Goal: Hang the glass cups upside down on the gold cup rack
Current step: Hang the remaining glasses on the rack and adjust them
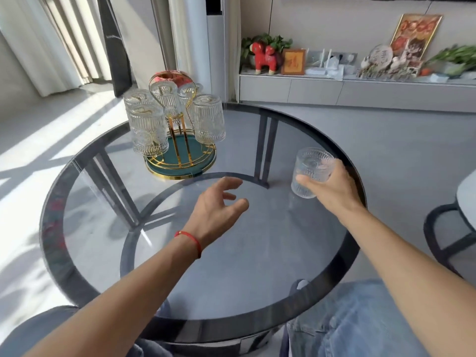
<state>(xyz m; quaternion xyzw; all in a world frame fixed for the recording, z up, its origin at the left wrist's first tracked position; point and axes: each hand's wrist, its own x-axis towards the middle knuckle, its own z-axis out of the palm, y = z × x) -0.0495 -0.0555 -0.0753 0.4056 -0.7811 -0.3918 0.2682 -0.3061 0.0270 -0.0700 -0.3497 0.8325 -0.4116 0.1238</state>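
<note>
The gold cup rack (180, 148) with a green round tray base stands at the far left of the round glass table (231, 253). Several ribbed glass cups hang upside down on it, among them one at the front left (148, 132) and one at the right (209, 119). My right hand (332, 184) grips another ribbed glass cup (310, 168) near the table's right edge, bottom facing up; whether it rests on the table I cannot tell. My left hand (219, 204) hovers over the table's middle, fingers apart, holding nothing. A red string circles its wrist.
A dark chair (443, 228) stands to the right of the table. Behind runs a low cabinet (360, 91) with a red toy horse, frames and plants. Curtains and a sunlit floor lie to the left. My knees in jeans show at the bottom.
</note>
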